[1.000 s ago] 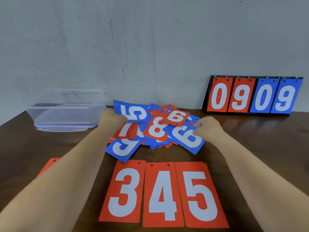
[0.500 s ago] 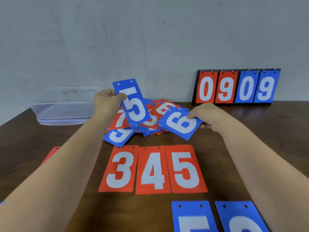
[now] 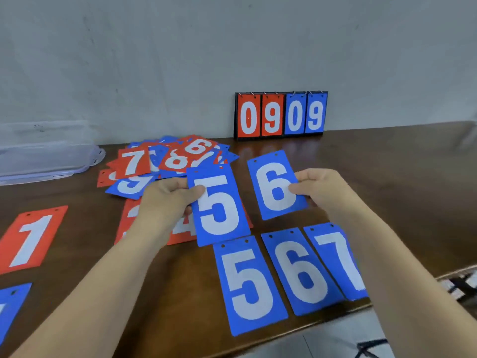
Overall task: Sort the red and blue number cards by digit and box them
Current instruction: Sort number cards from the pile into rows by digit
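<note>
A brown wooden table (image 3: 387, 189) spreads under both hands. Far off to the left of the left hand (image 3: 167, 197), against the wall, sits a clear plastic box (image 3: 44, 151). Just beyond that hand lies a loose pile of red and blue number cards (image 3: 165, 161), with a red 7, a red 8 and a red 6 showing on top. Beyond the right hand (image 3: 325, 189), a flip scoreboard (image 3: 280, 115) stands upright at the wall and reads 0 9 0 9, 2 red and 2 blue.

Nearer than the right hand, 3 blue cards lie flat side by side: a lying blue 5 (image 3: 249, 282), a lying blue 6 (image 3: 300, 272) and a blue 7 (image 3: 338, 259) partly behind the right forearm. Left of the left forearm lies a red 1 card (image 3: 32, 239), and nearer still a blue card (image 3: 13, 306) is cut by the frame edge. Red cards (image 3: 178, 237) lie beneath the left hand, mostly hidden.

The left hand pinches a held blue 5 (image 3: 218, 205) at its left edge, thumb (image 3: 196, 191) on the face. The right hand pinches a held blue 6 (image 3: 276, 184) at its right edge, its thumb on the digit. The 2 held cards are apart, digits upright.
</note>
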Available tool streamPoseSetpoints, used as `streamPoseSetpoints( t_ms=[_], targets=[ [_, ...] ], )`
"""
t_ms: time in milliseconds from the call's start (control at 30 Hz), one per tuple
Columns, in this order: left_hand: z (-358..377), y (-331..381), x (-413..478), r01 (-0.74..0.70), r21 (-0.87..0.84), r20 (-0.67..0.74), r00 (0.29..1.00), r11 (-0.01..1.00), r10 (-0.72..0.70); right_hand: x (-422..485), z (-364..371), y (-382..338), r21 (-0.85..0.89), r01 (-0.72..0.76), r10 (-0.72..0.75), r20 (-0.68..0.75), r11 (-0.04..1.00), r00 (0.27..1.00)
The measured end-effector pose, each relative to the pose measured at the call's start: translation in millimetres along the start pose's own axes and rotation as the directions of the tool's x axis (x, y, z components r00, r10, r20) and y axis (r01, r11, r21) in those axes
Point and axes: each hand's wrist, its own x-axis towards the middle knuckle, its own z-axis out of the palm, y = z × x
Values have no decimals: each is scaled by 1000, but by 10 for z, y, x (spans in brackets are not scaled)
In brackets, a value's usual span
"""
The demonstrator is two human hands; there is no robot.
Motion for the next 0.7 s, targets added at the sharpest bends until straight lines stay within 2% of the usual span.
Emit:
streamPoseSetpoints(
  t_ms=[133,367,533,700],
  targets=[
    [160,-174,-448,84,73,38,995,994,-87,-482,-114,312,111,-17,19,-16,994,1000],
    [278,-384,-893,10,144,36,999,990,-15,-884,-137,749,38,-8,8,-1,999,1000],
    [383,-489,-984,1,243,-36,999,970,8,-963,-113,868,-155,69,-76,-44,985,996],
    [485,-623,-999,-69,500,-118,982,863,146,-1034,-4,923,-448,145,-202,-81,882,976]
  ],
)
